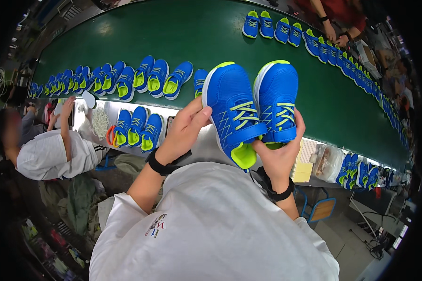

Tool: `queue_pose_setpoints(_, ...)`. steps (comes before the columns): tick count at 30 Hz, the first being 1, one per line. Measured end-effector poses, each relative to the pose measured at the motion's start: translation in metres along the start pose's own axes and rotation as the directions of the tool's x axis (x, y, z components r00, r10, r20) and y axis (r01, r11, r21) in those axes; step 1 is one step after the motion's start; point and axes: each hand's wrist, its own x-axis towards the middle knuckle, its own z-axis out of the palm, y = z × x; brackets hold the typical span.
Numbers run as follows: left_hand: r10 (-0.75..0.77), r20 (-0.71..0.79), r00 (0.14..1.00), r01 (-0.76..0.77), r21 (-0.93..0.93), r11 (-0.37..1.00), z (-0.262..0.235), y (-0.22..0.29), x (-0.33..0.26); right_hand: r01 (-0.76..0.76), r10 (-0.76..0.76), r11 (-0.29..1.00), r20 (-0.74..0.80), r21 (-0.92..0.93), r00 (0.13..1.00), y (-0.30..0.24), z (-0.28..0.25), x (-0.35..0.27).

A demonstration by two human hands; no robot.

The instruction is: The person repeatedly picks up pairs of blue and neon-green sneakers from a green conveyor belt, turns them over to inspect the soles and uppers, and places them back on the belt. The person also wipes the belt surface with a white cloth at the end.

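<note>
Two blue sneakers with lime-green laces and linings are held up side by side in front of me, toes pointing away. My left hand [186, 127] grips the left sneaker [230, 100] by its outer side, thumb near the white sole edge. Around the heel of the right sneaker [279, 91] my right hand [282, 154] is closed, with its thumb reaching between the two heels. A strap crosses each shoe above the opening. Behind the left sneaker, another blue sneaker [199, 80] stands on the green surface, partly hidden.
A long green table [140, 35] carries a row of sneakers [122, 82] at left and another [333, 52] at far right. Three sneakers [137, 127] and a string bundle [101, 122] sit on the nearer ledge. A person [56, 150] works at left; another person's hand [330, 32] is opposite.
</note>
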Motion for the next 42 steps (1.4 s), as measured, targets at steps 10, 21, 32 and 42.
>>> queue_pose_setpoints(10, 0.088, -0.185, 0.979, -0.009, 0.387, 0.922, -0.006, -0.007, -0.007, 0.128, -0.122, 0.986, 0.059, -0.103, 0.991, -0.006, 0.003, -0.006)
queue_pose_setpoints(21, -0.048, -0.092, 0.995, 0.060, 0.132, 0.989, -0.005, -0.003, -0.013, -0.013, 0.017, 0.999, 0.099, -0.037, 0.995, 0.001, 0.001, -0.010)
queue_pose_setpoints(32, -0.165, 0.030, 0.986, 0.158, 0.162, 0.974, -0.027, 0.001, -0.021, -0.054, 0.052, 0.998, 0.135, 0.011, 0.989, 0.006, 0.002, -0.019)
queue_pose_setpoints(42, -0.094, -0.050, 0.994, 0.105, 0.317, 0.942, -0.024, 0.003, -0.029, -0.003, 0.008, 0.999, 0.147, -0.033, 0.989, 0.007, 0.004, -0.024)
